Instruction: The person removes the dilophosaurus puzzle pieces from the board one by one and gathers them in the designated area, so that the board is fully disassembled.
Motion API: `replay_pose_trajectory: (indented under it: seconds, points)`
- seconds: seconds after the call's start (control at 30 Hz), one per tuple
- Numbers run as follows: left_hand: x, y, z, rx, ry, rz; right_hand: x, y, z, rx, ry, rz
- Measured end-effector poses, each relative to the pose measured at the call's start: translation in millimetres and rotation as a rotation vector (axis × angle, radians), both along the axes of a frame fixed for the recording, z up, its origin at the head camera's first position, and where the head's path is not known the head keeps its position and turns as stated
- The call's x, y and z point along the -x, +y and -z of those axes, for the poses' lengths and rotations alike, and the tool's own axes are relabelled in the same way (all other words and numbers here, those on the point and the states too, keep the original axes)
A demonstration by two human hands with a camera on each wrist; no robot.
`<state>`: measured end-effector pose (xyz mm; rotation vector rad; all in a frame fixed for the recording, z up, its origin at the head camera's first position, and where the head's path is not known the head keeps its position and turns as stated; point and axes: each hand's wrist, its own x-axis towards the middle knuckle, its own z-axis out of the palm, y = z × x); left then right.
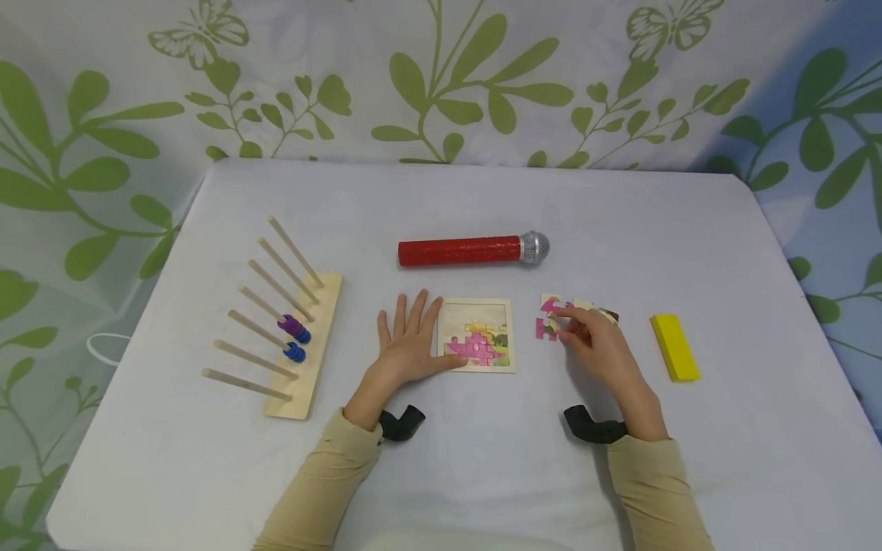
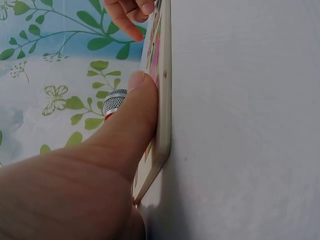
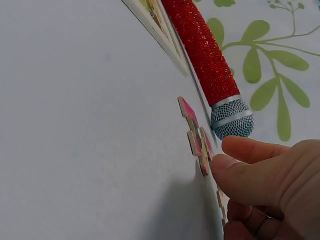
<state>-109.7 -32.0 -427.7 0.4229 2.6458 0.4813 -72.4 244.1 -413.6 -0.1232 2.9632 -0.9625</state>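
Observation:
A square wooden jigsaw tray (image 1: 475, 304) lies in front of me, its lower part filled with pink, yellow and green puzzle pieces (image 1: 475, 348). My left hand (image 1: 409, 348) spreads its fingers at the tray's left side, with the thumb over the lower edge. In the left wrist view that thumb (image 2: 127, 117) lies along the tray's rim. To the right, my right hand (image 1: 599, 344) bends thumb and index finger at loose puzzle pieces (image 1: 547, 330). The right wrist view has the thumb tip right at a pink piece (image 3: 194, 142); I cannot tell whether it is pinched.
A red microphone (image 1: 460, 251) with a silver head lies behind the tray. On the left stands a wooden peg board (image 1: 320, 329) with tall dowels and several blue and purple beads (image 1: 295, 329). A yellow block (image 1: 674, 347) lies to the right of my right hand.

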Motion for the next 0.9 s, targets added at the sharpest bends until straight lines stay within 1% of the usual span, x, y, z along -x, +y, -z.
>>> replay_pose_trajectory:
  seconds: [0.1,0.2,0.3,0.37,0.5,0.63,0.8,0.9]
  points:
    - [0.5,-0.4,-0.7,0.008,0.004,-0.002,1.1,-13.7,-2.9,0.016,0.018,-0.037]
    - [0.7,-0.7,-1.5,0.012,0.012,0.001,1.6,-37.7,-5.3,0.022,0.029,-0.118]
    - [0.4,-1.0,-2.3,0.012,0.019,0.008,1.9,-62.1,-3.9,-0.004,0.037,-0.208]
    - [-0.2,-1.2,-2.8,0.013,0.025,0.014,2.8,-73.9,-1.6,-0.032,0.043,-0.246]
    - [-0.2,-0.9,-2.8,0.021,0.025,0.022,5.9,-86.2,1.8,-0.076,0.047,-0.244]
    - [0.4,-0.4,-2.8,0.029,0.021,0.020,9.0,-89.9,1.1,-0.093,0.005,-0.230]
    - [1.1,0.0,-2.9,0.035,0.023,0.022,10.3,-91.2,-2.1,-0.078,-0.044,-0.212]
    - [1.2,-0.2,-3.0,0.041,0.014,0.021,9.4,-92.5,-4.3,-0.050,-0.038,-0.196]
